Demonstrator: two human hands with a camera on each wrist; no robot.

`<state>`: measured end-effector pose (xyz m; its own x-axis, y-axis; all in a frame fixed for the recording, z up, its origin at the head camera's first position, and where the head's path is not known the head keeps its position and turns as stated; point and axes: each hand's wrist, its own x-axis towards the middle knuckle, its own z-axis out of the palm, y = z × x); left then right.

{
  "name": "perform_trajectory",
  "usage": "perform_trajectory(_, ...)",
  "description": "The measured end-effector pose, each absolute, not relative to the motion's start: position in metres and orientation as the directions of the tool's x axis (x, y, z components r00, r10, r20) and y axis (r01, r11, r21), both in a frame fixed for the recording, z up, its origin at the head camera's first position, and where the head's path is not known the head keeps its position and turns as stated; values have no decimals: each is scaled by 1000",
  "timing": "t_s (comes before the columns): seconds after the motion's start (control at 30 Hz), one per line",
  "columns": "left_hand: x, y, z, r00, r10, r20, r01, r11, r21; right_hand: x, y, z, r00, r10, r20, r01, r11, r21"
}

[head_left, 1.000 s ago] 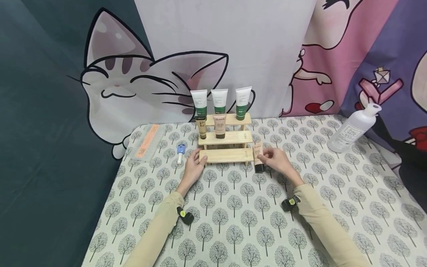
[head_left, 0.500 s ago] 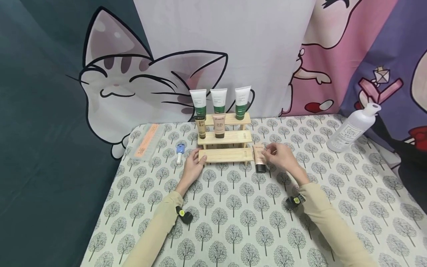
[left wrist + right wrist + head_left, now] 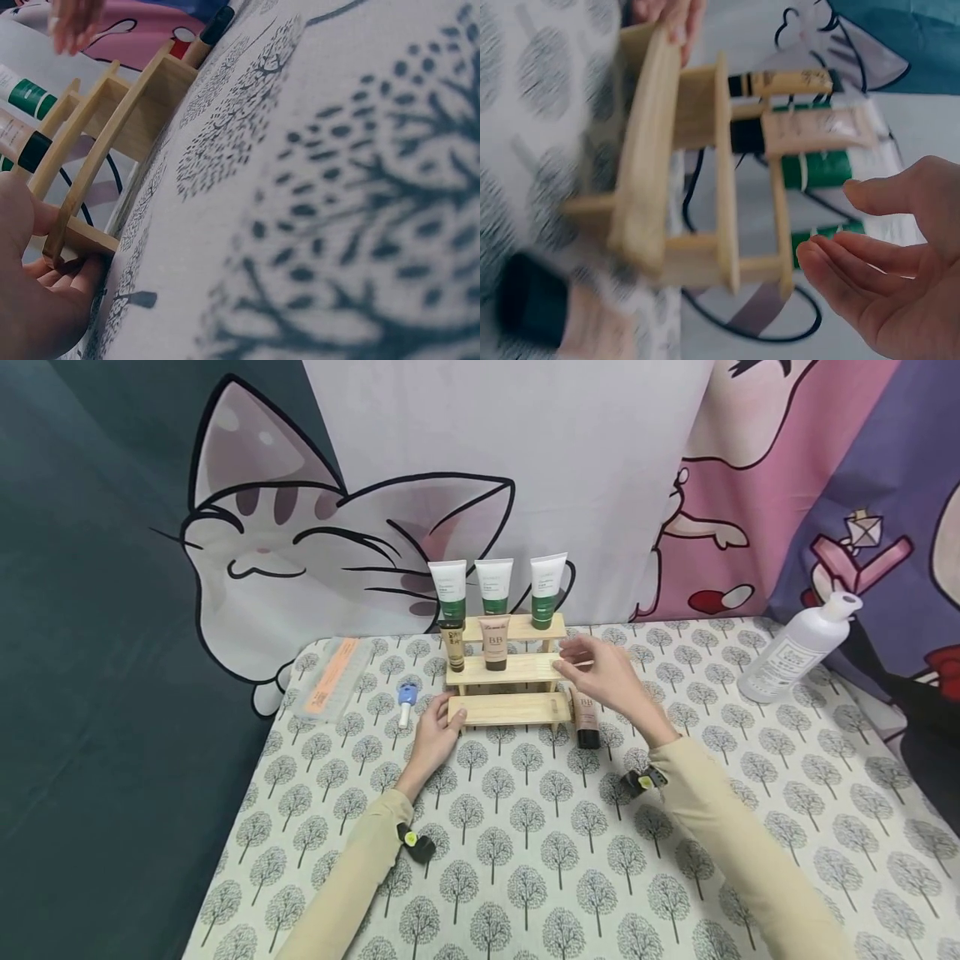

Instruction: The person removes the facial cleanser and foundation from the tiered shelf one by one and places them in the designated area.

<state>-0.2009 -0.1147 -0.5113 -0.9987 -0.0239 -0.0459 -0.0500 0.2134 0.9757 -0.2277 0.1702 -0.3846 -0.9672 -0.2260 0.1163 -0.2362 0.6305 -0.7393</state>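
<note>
My left hand grips the left end of the lowest step of a three-tier wooden display stand; in the left wrist view its thumb lies over the board and the fingers curl under. My right hand hovers by the right end of the middle step, holding nothing, thumb and fingers apart in the right wrist view. Below it a pink BB cream tube with a black cap lies beside the lowest step, its upper end partly hidden. On the middle step stand another BB cream tube and a slim gold tube.
Three white-and-green tubes stand along the top step. Left of the stand lie a small blue item with a white end and a clear flat case with an orange strip. A white pump bottle is at the right.
My right hand has let go of the BB cream tube beside the stand and moved up and left to the middle step's end. The left hand keeps its grip on the stand.
</note>
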Motion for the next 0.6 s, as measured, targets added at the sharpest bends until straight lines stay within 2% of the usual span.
perform_trajectory(0.37,-200,-115,-509,-998,-31,-62,-67,191,979,-241,122,-366,-953,-258,160,-282,561,-778)
perform_trajectory(0.6,-200,-114,-510,-998,-27,-54,-58,183,981,-252,102,-370,-965,-237,111,-218,493,-842)
